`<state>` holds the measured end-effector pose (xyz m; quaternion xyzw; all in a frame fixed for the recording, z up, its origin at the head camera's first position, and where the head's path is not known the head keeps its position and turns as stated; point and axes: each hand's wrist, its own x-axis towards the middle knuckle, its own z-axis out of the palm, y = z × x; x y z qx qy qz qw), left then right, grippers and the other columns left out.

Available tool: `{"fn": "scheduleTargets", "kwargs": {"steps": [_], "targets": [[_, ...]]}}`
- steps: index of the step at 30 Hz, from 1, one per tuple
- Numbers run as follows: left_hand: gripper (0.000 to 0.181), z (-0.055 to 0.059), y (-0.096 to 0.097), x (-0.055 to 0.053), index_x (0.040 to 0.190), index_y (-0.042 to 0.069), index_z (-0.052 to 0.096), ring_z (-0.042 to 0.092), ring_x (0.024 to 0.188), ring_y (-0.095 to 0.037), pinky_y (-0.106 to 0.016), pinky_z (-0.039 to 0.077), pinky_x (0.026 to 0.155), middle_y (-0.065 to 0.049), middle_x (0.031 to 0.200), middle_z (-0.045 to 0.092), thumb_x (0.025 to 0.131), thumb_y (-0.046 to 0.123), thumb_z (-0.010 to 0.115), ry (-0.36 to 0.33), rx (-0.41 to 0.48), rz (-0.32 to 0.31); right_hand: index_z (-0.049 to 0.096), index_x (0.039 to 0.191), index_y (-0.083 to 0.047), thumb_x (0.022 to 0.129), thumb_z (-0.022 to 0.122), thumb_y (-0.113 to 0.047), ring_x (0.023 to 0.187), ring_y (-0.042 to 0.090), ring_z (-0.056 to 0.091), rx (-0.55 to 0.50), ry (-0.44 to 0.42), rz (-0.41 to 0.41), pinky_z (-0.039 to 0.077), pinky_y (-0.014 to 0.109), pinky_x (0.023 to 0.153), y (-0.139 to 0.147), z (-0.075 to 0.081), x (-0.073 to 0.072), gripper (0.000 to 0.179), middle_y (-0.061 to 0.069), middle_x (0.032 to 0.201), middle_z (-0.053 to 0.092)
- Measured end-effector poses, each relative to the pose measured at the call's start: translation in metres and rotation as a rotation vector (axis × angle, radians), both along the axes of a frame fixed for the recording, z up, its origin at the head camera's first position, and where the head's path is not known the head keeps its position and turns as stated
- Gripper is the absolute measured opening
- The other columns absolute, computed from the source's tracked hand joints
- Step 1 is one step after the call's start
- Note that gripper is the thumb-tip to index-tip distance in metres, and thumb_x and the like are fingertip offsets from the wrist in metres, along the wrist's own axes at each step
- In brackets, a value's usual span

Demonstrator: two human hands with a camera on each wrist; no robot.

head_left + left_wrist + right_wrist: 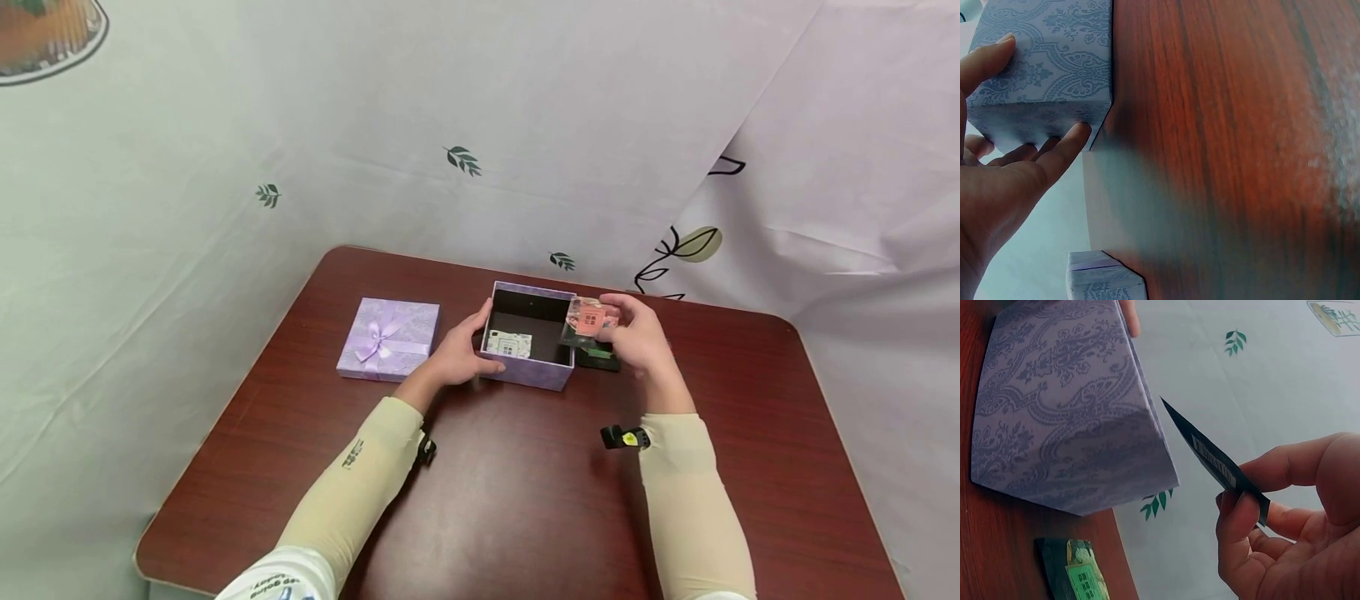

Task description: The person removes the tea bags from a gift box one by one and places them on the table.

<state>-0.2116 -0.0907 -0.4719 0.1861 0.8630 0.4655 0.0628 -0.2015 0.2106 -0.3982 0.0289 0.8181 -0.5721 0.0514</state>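
Observation:
An open-topped purple patterned gift box [525, 374] stands on the table. My left hand [457, 350] grips its near left corner, thumb on the front face and fingers along the left side. Inside, a pale flat sachet [510, 344] lies at the left front of the dark interior. My right hand [637, 337] pinches a flat sachet with a red label [588, 318] between thumb and fingers, just beyond the box's right rim. In the right wrist view this sachet's dark back [1216, 462] shows a barcode. A green-labelled sachet [1082, 575] lies on the table beside the box.
The purple box lid [390, 337] with a ribbon bow lies left of the box. The brown table [510, 517] has rounded corners. A pale cloth with leaf prints [375, 125] hangs behind the table's far edge.

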Motion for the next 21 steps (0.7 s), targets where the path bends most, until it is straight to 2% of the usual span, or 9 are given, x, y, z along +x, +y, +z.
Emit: {"fn": "scheduleTargets", "kwargs": {"steps": [5, 11, 18, 21], "targets": [[0.116, -0.002, 0.000, 0.000, 0.162, 0.018, 0.016, 0.025, 0.145, -0.021, -0.036, 0.024, 0.115, -0.008, 0.161, 0.027, 0.073, 0.017, 0.092, -0.003, 0.001, -0.002, 0.049, 0.143, 0.000, 0.085, 0.061, 0.012, 0.098, 0.027, 0.050, 0.007, 0.001, -0.010, 0.047, 0.025, 0.061, 0.007, -0.004, 0.003, 0.060, 0.023, 0.133, 0.054], [0.117, -0.004, 0.000, -0.001, 0.162, 0.018, 0.017, 0.025, 0.145, -0.020, -0.035, 0.023, 0.115, -0.007, 0.162, 0.026, 0.073, 0.017, 0.092, -0.005, 0.009, -0.005, 0.049, 0.144, -0.001, 0.086, 0.061, 0.009, 0.102, 0.027, 0.050, 0.036, -0.006, -0.017, 0.048, 0.027, 0.067, 0.015, -0.008, 0.006, 0.060, 0.023, 0.135, 0.053], [0.117, -0.005, 0.000, -0.003, 0.162, 0.020, 0.017, 0.025, 0.145, -0.019, -0.036, 0.024, 0.115, -0.005, 0.162, 0.025, 0.073, 0.017, 0.092, -0.003, 0.013, -0.001, 0.048, 0.145, -0.002, 0.087, 0.062, 0.008, 0.094, 0.024, 0.051, 0.045, -0.015, -0.022, 0.047, 0.030, 0.061, 0.023, -0.008, 0.008, 0.060, 0.023, 0.133, 0.054], [0.117, -0.005, -0.001, -0.003, 0.162, 0.018, 0.017, 0.026, 0.145, -0.020, -0.037, 0.025, 0.115, -0.007, 0.161, 0.026, 0.073, 0.016, 0.092, 0.003, 0.009, -0.003, 0.047, 0.146, -0.002, 0.088, 0.061, 0.008, 0.095, 0.023, 0.051, 0.046, -0.017, -0.016, 0.048, 0.029, 0.062, 0.026, -0.010, 0.008, 0.060, 0.023, 0.136, 0.053]]}}
